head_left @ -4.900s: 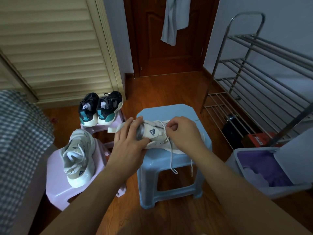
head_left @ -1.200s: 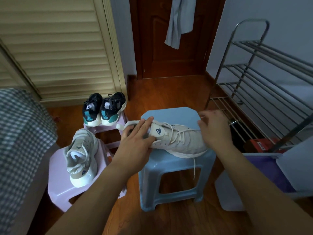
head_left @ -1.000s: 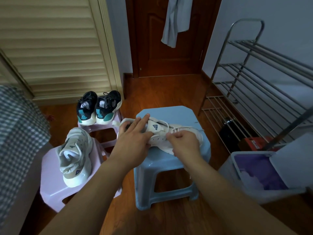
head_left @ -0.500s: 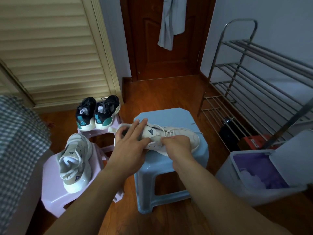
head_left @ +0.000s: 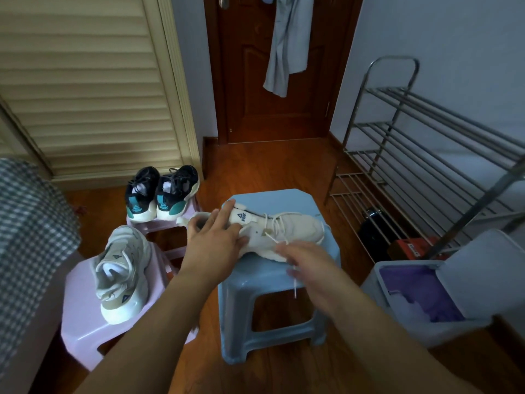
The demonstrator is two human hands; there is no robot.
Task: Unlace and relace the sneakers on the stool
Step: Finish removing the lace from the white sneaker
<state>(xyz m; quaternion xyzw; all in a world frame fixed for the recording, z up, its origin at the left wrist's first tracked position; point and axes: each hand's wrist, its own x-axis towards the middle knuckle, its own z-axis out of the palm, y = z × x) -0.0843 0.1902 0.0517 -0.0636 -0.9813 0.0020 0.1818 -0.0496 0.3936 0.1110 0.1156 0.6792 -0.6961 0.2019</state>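
Steadying the white sneaker [head_left: 284, 231] on the blue stool [head_left: 270, 280] at frame centre, my left hand [head_left: 216, 245] lies on its heel and collar with fingers straight and spread. My right hand [head_left: 315, 268] is blurred just below the toe; a lace [head_left: 295, 282] hangs by it, but whether my fingers pinch it I cannot tell. The shoe looks light and soft-sided, likely to slide on smooth plastic, so I'd brace the heel. The lace is thin and limp; best taken near its tip. I count four sneakers: this one, a grey one [head_left: 122, 274] at lower left, two black ones [head_left: 162, 191] above; three stools.
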